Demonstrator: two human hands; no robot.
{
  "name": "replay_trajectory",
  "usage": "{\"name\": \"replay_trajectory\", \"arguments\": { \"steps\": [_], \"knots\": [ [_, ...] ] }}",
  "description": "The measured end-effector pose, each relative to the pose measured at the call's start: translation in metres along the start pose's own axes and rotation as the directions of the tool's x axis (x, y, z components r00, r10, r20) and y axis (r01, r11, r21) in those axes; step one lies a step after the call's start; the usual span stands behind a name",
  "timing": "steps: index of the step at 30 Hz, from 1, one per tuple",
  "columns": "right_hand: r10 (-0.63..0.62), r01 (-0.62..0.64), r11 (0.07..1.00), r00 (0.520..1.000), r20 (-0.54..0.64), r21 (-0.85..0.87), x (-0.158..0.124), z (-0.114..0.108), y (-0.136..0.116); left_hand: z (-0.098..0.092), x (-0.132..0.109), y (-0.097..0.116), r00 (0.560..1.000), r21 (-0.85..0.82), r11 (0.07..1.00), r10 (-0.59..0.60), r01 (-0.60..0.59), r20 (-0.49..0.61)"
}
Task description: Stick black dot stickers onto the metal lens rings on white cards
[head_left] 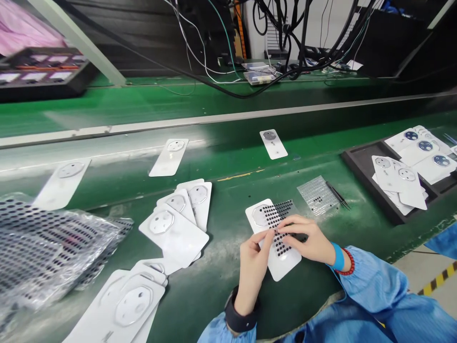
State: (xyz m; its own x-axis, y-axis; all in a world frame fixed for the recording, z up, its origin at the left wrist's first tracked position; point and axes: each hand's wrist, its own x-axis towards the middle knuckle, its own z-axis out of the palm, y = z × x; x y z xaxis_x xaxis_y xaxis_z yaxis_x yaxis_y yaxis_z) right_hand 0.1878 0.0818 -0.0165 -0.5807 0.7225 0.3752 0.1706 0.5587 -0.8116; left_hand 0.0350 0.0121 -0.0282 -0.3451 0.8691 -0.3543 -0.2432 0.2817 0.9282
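Note:
A clear sheet of small black round dots (284,208) lies slantwise over a white card-like panel (282,267) with a round, octagon-framed print at its top. My left hand (254,262) pinches at the sheet's middle with thumb and index finger. From the right, my right hand (310,240) also closes its fingertips on the sheet, close to the left fingertips. Whether a single dot is between the fingers is too small to tell. Beyond the right hand are another clear sheet (310,190) with a few dots left on it and dark tweezers (338,196).
Fanned white panels (185,238) and a nearer pile (117,305) lie to the left. Plastic-wrapped dotted sheets (60,252) cover the far left. Single panels (168,159) lie along the green bench's back. A black tray (371,190) holds more panels at right. Cables (246,95) hang behind.

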Motion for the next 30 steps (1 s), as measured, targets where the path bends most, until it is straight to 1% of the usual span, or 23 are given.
{"name": "replay_trajectory", "arguments": {
  "steps": [2, 4, 5, 7, 10, 12, 13, 14, 16, 18, 19, 22, 24, 27, 30],
  "knots": [
    [0.039, -0.039, 0.999, 0.999, -0.018, 0.002, 0.003, 0.001, -0.001, 0.001, -0.001, -0.002, 1.000, -0.010, 1.000, -0.001, 0.001, 0.003],
    [0.002, -0.004, 0.999, 0.999, -0.037, -0.050, 0.004, 0.003, -0.002, 0.002, -0.002, -0.003, 1.000, -0.027, 1.000, -0.006, 0.007, 0.016],
    [-0.040, 0.037, 0.995, 0.999, -0.033, -0.090, 0.004, 0.004, -0.001, 0.003, -0.003, -0.002, 1.000, -0.039, 0.999, -0.011, 0.012, 0.023],
    [-0.141, 0.140, 0.970, 0.990, 0.010, -0.198, 0.001, 0.006, -0.002, 0.005, -0.005, -0.001, 0.999, -0.068, 0.997, -0.021, 0.023, 0.029],
    [-0.275, 0.289, 0.881, 0.957, 0.091, -0.376, -0.005, 0.009, -0.002, 0.008, -0.007, 0.002, 0.999, -0.111, 0.993, -0.038, 0.042, 0.033],
    [-0.340, 0.358, 0.825, 0.932, 0.124, -0.436, -0.007, 0.011, -0.001, 0.009, -0.007, 0.003, 0.998, -0.126, 0.990, -0.051, 0.055, 0.036],
    [-0.352, 0.371, 0.815, 0.927, 0.128, -0.444, -0.007, 0.012, 0.000, 0.009, -0.007, 0.003, 0.998, -0.127, 0.990, -0.056, 0.060, 0.036],
    [-0.341, 0.361, 0.825, 0.931, 0.126, -0.436, -0.007, 0.013, 0.002, 0.009, -0.007, 0.002, 0.998, -0.123, 0.990, -0.060, 0.063, 0.032],
    [-0.263, 0.282, 0.884, 0.959, 0.102, -0.373, -0.006, 0.014, 0.005, 0.008, -0.006, 0.000, 0.998, -0.109, 0.992, -0.060, 0.062, 0.019],
    [-0.183, 0.188, 0.942, 0.982, 0.043, -0.277, -0.006, 0.015, 0.007, 0.008, -0.005, -0.002, 0.999, -0.095, 0.994, -0.054, 0.054, 0.003],
    [-0.166, 0.164, 0.959, 0.986, 0.011, -0.231, -0.006, 0.015, 0.008, 0.008, -0.005, -0.003, 0.999, -0.091, 0.995, -0.050, 0.050, -0.002],
    [-0.164, 0.151, 0.976, 0.984, -0.075, -0.158, -0.008, 0.017, 0.009, 0.009, -0.006, -0.005, 0.999, -0.092, 0.995, -0.047, 0.047, -0.002],
    [-0.162, 0.147, 0.979, 0.982, -0.097, -0.141, -0.009, 0.019, 0.009, 0.009, -0.006, -0.005, 0.998, -0.099, 0.994, -0.055, 0.056, 0.010],
    [-0.156, 0.142, 0.980, 0.983, -0.096, -0.139, -0.009, 0.020, 0.010, 0.008, -0.006, -0.005, 0.997, -0.112, 0.991, -0.070, 0.073, 0.032],
    [-0.184, 0.172, 0.970, 0.981, -0.056, -0.174, -0.010, 0.020, 0.012, 0.005, -0.006, -0.005, 0.995, -0.124, 0.988, -0.082, 0.088, 0.051]
  ]
}}
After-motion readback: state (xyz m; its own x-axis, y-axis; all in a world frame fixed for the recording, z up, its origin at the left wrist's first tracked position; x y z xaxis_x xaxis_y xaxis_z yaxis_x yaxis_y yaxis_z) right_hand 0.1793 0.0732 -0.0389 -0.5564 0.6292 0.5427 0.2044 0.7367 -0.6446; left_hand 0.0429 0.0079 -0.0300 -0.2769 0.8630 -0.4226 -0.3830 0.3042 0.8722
